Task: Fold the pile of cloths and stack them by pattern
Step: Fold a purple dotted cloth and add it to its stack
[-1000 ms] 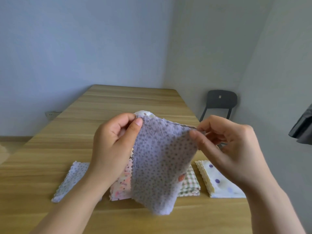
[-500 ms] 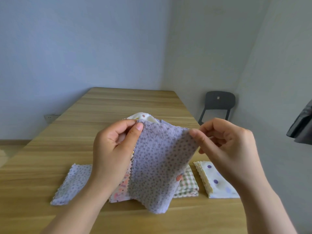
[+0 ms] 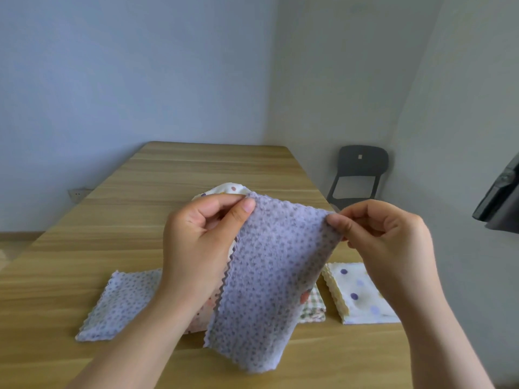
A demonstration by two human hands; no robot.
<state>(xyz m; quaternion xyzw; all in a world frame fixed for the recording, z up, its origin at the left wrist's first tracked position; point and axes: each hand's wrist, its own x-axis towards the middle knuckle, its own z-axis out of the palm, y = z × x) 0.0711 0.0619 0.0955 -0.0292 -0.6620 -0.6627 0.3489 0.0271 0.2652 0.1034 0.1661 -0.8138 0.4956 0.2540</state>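
Wooden tabletop spans lower scene. Lilac dotted cloth held up above near centre, hanging from top edge. Left hand grip pinches top left corner; right hand grip pinches top right corner. On tabletop behind: folded lilac cloth left, white spotted stack right, checked cloth between, mostly hidden.

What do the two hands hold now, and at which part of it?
One lilac dotted cloth, held by its upper edge: the left hand pinches the upper left corner, the right hand the upper right corner. The rest hangs down.
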